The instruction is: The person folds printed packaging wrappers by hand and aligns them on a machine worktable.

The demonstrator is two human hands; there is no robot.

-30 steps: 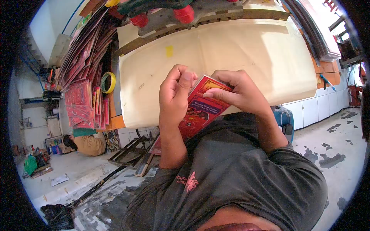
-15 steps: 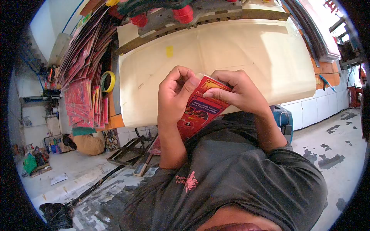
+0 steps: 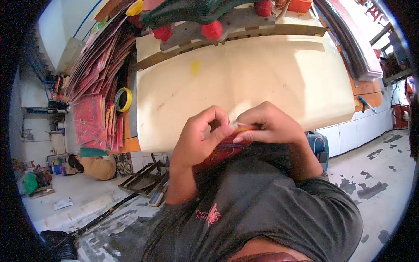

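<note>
Close to my body, both hands hold a red printed plastic packet (image 3: 224,148), tilted so that its face is foreshortened and mostly hidden. My left hand (image 3: 203,137) is closed, thumb and forefinger pinching at a whitish, see-through corner of the packet's top edge. My right hand (image 3: 273,124) grips the same edge just to the right, its thumb on the near side and its fingers bent behind. The two hands nearly touch at the corner. Behind them lies the cream-coloured work surface (image 3: 244,70) of the table.
Stacks of red printed packets (image 3: 94,65) stand at the left, beside a yellow tape roll (image 3: 127,99). A machine with red knobs (image 3: 211,30) spans the far edge. More stacked sheets (image 3: 355,48) and a blue-handled tool (image 3: 366,105) are at the right. Another person (image 3: 98,167) is low at the left.
Both hands have come down and nearer my body with the packet. Its printed face has tipped away from view, and the hands have drawn closer together at the corner.
</note>
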